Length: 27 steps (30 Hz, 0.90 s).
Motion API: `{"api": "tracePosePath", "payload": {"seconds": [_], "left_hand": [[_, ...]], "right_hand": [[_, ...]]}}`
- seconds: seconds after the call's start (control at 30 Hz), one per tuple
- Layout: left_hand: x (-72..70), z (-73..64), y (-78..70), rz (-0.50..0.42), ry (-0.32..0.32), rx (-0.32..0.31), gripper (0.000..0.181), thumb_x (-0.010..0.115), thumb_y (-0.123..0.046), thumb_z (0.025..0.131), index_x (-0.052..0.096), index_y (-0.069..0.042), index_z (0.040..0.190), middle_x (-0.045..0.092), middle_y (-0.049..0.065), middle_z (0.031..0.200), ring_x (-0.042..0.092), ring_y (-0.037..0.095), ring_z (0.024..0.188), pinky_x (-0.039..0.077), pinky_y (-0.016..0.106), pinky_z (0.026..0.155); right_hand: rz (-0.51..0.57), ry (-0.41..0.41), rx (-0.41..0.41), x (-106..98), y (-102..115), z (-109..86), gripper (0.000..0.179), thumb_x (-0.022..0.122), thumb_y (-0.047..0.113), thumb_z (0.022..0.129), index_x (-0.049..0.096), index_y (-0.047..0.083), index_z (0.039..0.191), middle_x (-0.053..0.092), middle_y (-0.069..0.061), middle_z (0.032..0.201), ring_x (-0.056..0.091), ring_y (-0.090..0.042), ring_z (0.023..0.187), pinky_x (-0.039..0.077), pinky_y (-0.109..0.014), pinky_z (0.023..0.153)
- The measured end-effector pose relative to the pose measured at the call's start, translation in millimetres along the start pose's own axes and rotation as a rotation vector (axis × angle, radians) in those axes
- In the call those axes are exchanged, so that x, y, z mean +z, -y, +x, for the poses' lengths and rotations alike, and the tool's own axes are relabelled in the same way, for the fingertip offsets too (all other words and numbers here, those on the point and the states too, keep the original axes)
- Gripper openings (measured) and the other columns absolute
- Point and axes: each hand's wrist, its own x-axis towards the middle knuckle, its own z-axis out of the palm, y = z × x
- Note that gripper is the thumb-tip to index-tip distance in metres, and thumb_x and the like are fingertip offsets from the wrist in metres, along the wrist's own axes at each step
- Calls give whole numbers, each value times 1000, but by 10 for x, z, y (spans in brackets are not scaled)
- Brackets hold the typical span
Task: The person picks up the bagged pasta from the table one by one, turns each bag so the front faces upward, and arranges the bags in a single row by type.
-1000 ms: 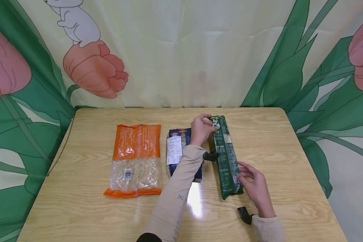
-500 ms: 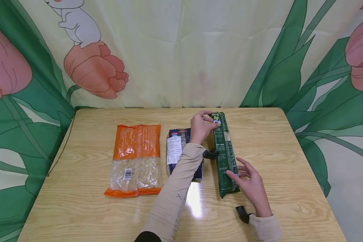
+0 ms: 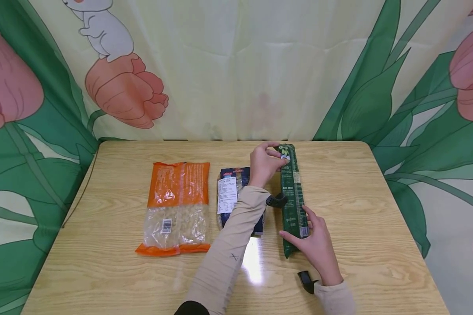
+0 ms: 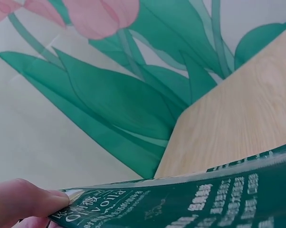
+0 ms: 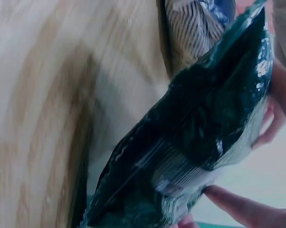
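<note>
A long dark green spaghetti pack stretches front to back, right of the table's middle. At its far end my left hand pinches the top corner between thumb and fingers, as the left wrist view also shows. My right hand holds the near end, thumb across to the left edge and fingers along the right edge. In the right wrist view the crimped near end of the spaghetti pack fills the middle. A blue pasta bag with a white label lies just left, partly hidden by my left arm.
An orange and clear bag of pale contents lies flat further left on the wooden table. A thin dark cord runs near the left table edge. Behind the table hangs a flowered curtain.
The spaghetti pack has shifted slightly away from me and straightened, its near end swinging left. My right hand has moved left, its thumb now reaching over the pack. The left hand keeps its pinch.
</note>
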Motion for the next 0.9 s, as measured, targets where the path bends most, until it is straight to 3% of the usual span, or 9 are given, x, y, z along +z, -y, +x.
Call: {"api": "tracePosePath", "payload": {"seconds": [0.13,0.3,0.53,0.73,0.9], "left_hand": [[11,-8,-11,-6,19,10,45,81,4,77,68,-9,119,70,8,84,69,23,63,62,43,66],[14,-19,-21,-1,26,8,47,80,6,77,67,-7,120,70,10,85,69,25,62,62,47,68],[12,-23,-15,14,36,19,48,80,6,77,66,-6,122,71,10,87,68,19,62,61,32,60],[19,-35,-24,4,60,17,49,79,7,78,65,-5,123,71,12,88,67,18,60,62,34,61],[19,-41,-41,4,71,30,49,78,6,79,65,-6,124,70,9,88,69,18,64,60,27,58]], "right_hand": [[-12,-46,-35,22,18,-20,94,83,46,78,37,10,152,48,-24,129,50,-37,109,49,-48,82],[1,-36,-50,3,14,-21,84,81,41,81,40,14,150,50,-21,125,52,-36,106,48,-39,78],[75,0,-23,-23,-9,-19,80,80,38,84,40,16,150,48,-22,132,51,-38,112,51,-39,80],[115,6,-10,-46,-6,-37,77,79,29,85,40,14,149,51,-23,130,51,-39,111,52,-35,75],[163,-4,-14,-68,8,-44,73,78,20,86,40,14,149,53,-24,129,54,-39,110,53,-28,70]]}}
